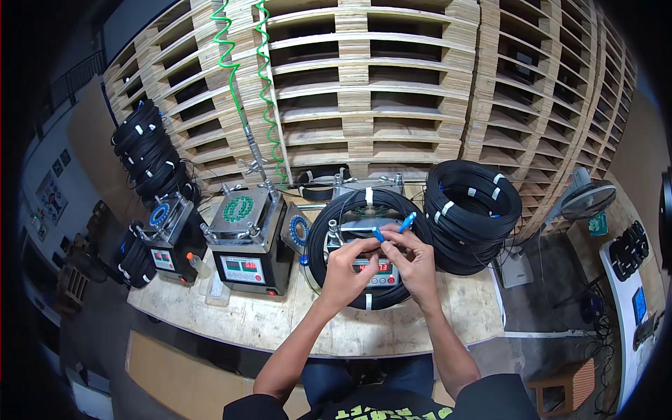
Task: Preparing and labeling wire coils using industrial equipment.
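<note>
My left hand (pixel 348 264) and right hand (pixel 418 264) meet over the middle of the bench, fingers pinched close together. Between their fingertips is a small blue cable connector (pixel 379 234). A second blue connector (pixel 407 222) with a pale tip sticks up from the fingers of my right hand. Behind and below both hands lies a large coil of black cable (pixel 317 255), bound with white ties. It rings a benchtop machine with a red digital display (pixel 384 268), partly hidden by my hands.
Left of the coil stand a larger machine (pixel 245 269) with green parts on its plate and a smaller machine (pixel 162 260). Stacked cable coils (pixel 472 241) stand at the right, more (pixel 145 150) at the far left. Wooden pallets (pixel 353 77) rise behind; a fan (pixel 588 199) is at right.
</note>
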Tool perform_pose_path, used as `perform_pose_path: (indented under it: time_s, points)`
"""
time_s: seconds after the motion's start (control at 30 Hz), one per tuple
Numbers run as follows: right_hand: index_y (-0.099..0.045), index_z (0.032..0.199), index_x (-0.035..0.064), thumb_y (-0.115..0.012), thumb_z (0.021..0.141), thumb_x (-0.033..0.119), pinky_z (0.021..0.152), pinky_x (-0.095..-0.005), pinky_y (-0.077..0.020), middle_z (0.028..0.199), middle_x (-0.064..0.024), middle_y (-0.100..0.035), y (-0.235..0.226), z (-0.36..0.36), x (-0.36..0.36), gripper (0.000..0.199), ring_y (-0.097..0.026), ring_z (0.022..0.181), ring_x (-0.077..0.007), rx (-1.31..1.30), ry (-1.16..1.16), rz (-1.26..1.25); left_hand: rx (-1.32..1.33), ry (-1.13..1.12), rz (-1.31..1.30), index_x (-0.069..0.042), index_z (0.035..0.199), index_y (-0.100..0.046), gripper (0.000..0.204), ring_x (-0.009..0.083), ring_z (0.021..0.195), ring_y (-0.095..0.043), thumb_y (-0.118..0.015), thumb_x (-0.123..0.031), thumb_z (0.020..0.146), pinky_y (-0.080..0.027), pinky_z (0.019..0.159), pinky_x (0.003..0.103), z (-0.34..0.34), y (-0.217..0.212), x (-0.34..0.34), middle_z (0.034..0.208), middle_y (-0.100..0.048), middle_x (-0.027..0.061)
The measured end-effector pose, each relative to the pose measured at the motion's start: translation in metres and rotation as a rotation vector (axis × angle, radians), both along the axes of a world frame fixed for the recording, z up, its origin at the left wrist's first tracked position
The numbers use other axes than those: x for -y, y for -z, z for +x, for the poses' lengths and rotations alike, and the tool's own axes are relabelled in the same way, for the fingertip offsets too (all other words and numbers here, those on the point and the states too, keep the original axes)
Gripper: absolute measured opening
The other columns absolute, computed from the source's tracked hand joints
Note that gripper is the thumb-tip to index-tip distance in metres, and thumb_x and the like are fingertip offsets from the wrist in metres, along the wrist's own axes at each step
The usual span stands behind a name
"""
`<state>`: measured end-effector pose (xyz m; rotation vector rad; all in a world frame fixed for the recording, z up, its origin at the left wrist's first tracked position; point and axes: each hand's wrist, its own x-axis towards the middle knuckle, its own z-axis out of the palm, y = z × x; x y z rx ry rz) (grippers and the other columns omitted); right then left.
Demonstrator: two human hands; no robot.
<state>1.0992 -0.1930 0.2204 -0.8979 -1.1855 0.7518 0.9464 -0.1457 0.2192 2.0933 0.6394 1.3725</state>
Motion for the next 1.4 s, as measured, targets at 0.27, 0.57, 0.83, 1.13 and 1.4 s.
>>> perform_pose_path:
  time_s: [0.27,0.57,0.83,1.13,1.4]
  points:
    - [-0.072,0.120,-0.0006,-0.065,0.097,0.007,0.087,-0.0255,-0.0519,0.114,-0.0095,-0.071,0.001,-0.008,-0.014,0.025,-0.065,0.100,-0.0118,0.087,0.058,-0.044,0.282,0.083,-0.528,0.000,0.095,-0.066,0.023,0.0034,0.071,-0.057,-0.063,-0.022,0.102,-0.049,0.068,0.023,0.016,0.002,-0.017,0.081,-0.065,0.0005]
    - [-0.053,0.119,-0.0020,-0.054,0.101,0.006,0.078,-0.0352,-0.0591,0.096,-0.0113,-0.065,-0.013,0.054,-0.059,0.019,-0.069,0.086,-0.0225,-0.339,-0.070,0.023,0.741,0.104,-0.705,-0.004,0.124,-0.045,0.026,0.0183,0.068,-0.068,-0.052,-0.023,0.107,-0.060,0.064,0.032,-0.029,-0.015,-0.092,0.082,-0.064,0.0076]
    - [-0.058,0.127,-0.0045,-0.053,0.103,0.010,0.077,-0.0283,-0.0564,0.109,-0.0146,-0.071,-0.057,0.118,-0.174,0.029,-0.069,0.089,-0.0163,0.212,-0.061,-0.005,0.275,0.157,-0.489,0.006,0.123,-0.058,0.033,0.0193,0.081,-0.072,-0.047,-0.021,0.109,-0.060,0.072,0.030,-0.018,-0.068,-0.209,0.099,-0.071,0.0154]
    - [-0.073,0.111,-0.0036,-0.067,0.096,0.012,0.066,-0.0318,-0.0516,0.080,-0.0130,-0.073,-0.039,0.122,-0.228,0.023,-0.067,0.073,-0.0140,0.993,-0.065,0.093,-0.326,0.097,-0.176,0.004,0.099,-0.072,0.023,0.0149,0.058,-0.056,-0.066,-0.018,0.098,-0.046,0.058,0.033,0.015,-0.054,-0.242,0.064,-0.063,0.0126]
    - [-0.073,0.108,-0.0059,-0.070,0.095,0.017,0.073,-0.0289,-0.0578,0.084,-0.0093,-0.075,-0.026,0.126,-0.233,0.026,-0.071,0.076,-0.0132,0.825,-0.273,-0.294,-0.314,-0.009,-0.144,0.007,0.095,-0.069,0.020,0.0223,0.057,-0.063,-0.070,-0.013,0.093,-0.049,0.058,0.037,0.021,-0.020,-0.230,0.068,-0.065,0.0188]
